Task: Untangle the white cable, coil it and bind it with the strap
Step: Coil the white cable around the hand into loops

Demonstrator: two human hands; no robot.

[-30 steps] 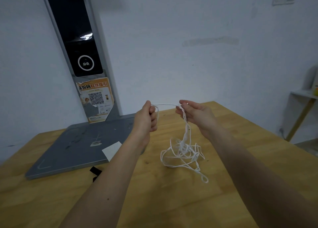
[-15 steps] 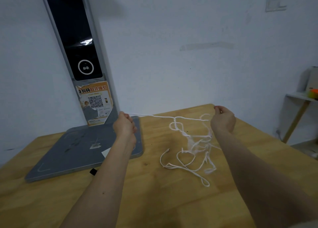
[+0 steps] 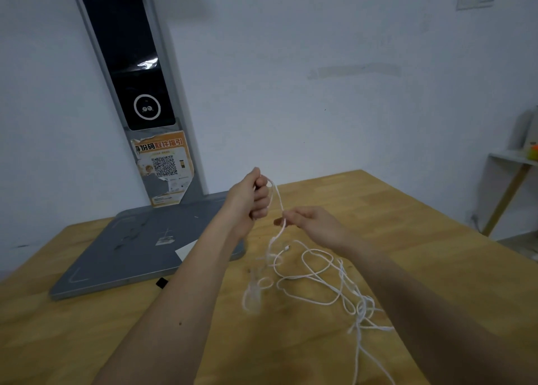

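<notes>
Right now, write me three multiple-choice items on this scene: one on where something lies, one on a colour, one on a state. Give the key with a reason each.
1. Where does the loose part of the white cable lie?
A. on the wooden table
B. on the grey base plate
C. on the side shelf

2. What colour is the torn sticker on the upright post?
A. green
B. orange
C. blue

3. What is the left hand doing?
A. resting flat on the table
B. hanging open and idle
C. gripping the cable in a fist

Key: 1 A, the loops spread over bare wood in front of the right hand. 2 B, its border and heading are orange. 3 C, the fingers curl round the strand that runs down to the right hand's pinch.
</notes>
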